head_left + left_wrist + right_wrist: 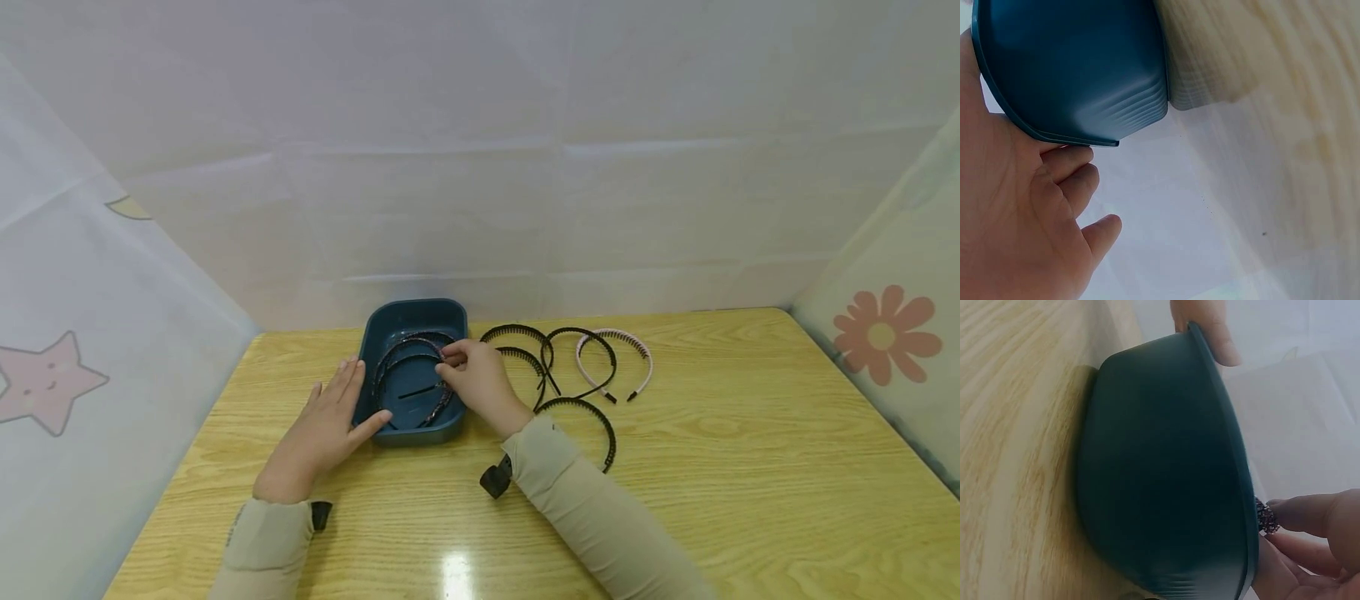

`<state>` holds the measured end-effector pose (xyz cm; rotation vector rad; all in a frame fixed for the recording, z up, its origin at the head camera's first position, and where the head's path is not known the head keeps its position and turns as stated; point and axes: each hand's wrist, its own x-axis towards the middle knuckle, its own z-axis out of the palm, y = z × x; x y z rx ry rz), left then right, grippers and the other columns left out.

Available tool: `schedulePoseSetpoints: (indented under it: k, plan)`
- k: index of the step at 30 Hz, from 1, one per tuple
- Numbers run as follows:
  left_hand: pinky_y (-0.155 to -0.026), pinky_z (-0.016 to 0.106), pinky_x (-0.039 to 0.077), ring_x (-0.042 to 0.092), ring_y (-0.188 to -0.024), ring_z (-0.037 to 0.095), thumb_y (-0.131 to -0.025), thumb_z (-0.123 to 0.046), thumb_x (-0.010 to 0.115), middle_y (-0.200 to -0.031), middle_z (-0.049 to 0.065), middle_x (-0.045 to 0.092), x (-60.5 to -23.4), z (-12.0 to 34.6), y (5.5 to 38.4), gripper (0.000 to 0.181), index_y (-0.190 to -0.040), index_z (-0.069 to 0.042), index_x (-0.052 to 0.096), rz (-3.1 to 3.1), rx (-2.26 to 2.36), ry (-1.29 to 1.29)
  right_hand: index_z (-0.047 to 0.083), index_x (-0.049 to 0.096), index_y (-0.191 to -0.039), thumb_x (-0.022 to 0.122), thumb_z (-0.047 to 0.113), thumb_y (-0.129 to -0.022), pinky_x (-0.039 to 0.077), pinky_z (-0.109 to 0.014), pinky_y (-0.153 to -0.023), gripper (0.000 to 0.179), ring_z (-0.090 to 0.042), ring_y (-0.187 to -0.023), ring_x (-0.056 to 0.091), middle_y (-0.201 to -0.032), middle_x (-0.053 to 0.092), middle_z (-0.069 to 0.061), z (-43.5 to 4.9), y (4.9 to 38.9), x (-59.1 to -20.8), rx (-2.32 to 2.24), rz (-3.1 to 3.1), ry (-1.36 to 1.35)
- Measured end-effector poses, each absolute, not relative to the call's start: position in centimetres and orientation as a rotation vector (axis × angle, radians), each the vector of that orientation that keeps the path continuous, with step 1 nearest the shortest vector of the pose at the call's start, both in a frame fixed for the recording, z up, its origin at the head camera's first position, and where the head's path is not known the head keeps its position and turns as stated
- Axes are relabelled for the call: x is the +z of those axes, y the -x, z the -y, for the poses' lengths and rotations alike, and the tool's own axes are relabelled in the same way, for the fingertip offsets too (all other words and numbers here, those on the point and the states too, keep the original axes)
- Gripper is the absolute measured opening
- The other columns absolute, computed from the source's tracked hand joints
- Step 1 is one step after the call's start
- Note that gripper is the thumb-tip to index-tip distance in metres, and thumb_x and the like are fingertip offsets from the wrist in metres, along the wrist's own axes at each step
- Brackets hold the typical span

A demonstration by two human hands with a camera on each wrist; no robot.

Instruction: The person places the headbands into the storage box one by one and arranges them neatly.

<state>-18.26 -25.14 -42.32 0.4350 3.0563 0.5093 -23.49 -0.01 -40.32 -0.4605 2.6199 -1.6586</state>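
Note:
A dark blue plastic bin (420, 436) stands on the table, with dark, glittery headbands (437, 410) lying inside it. My left hand (324, 429) rests along the bin's left rim, fingers extended and thumb over the front corner; the left wrist view shows the fingers against the outer wall. Over the right rim, my right hand (483, 379) pinches a glittery headband (1266, 517) between thumb and fingers. In the right wrist view the bin wall hides most of that headband.
Right of the bin lie several black toothed headbands (611, 433) and a pink one (649, 367), some overlapping. The wooden table (750, 450) meets a pale cloth backdrop (637, 208) behind. My right forearm partly covers the nearest black headband.

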Motion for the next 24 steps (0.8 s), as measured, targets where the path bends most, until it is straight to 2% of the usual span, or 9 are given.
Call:
schedulePoseSetpoints:
  k: [6,14,19,24]
  plan:
    - [-0.12,0.067,0.008,0.008,-0.154,0.04,-0.101,-0.063,0.046,-0.168,0.023,0.007,-42.3,25.2,18.3,0.096,-0.161,0.002,0.01,-3.053,0.518,-0.437,-0.001,0.071,-0.119,0.073,0.011,-0.095,0.06,-0.029,-0.072,0.027,-0.022,-0.087,0.072,-0.099,0.073,-0.011,0.5,23.4,-40.3,-1.563,-2.724,0.469]
    - [-0.12,0.067,0.008,0.008,-0.154,0.041,-0.101,-0.062,0.047,-0.168,0.024,0.007,-42.2,25.2,18.3,0.096,-0.161,0.003,0.01,-3.047,0.511,-0.444,-0.003,0.072,-0.114,0.075,0.013,-0.094,0.058,-0.026,-0.069,0.026,-0.018,-0.081,0.07,-0.095,0.073,-0.008,0.4,23.2,-40.2,-1.496,-2.81,0.527]
    - [-0.119,0.067,0.009,0.008,-0.154,0.041,-0.101,-0.063,0.047,-0.167,0.024,0.008,-42.4,25.2,18.4,0.096,-0.161,0.003,0.011,-3.049,0.509,-0.443,-0.001,0.073,-0.112,0.074,0.013,-0.095,0.055,-0.023,-0.066,0.022,-0.014,-0.077,0.065,-0.093,0.071,-0.005,-0.2,23.1,-40.3,-1.506,-2.827,0.604]
    - [-0.12,0.067,0.008,0.008,-0.154,0.041,-0.101,-0.063,0.048,-0.168,0.023,0.008,-42.4,25.2,18.4,0.097,-0.161,0.003,0.011,-3.052,0.509,-0.44,0.002,0.073,-0.112,0.071,0.015,-0.097,0.056,-0.025,-0.07,0.02,-0.014,-0.081,0.065,-0.095,0.07,-0.003,-1.3,22.8,-40.3,-1.528,-2.809,0.617]
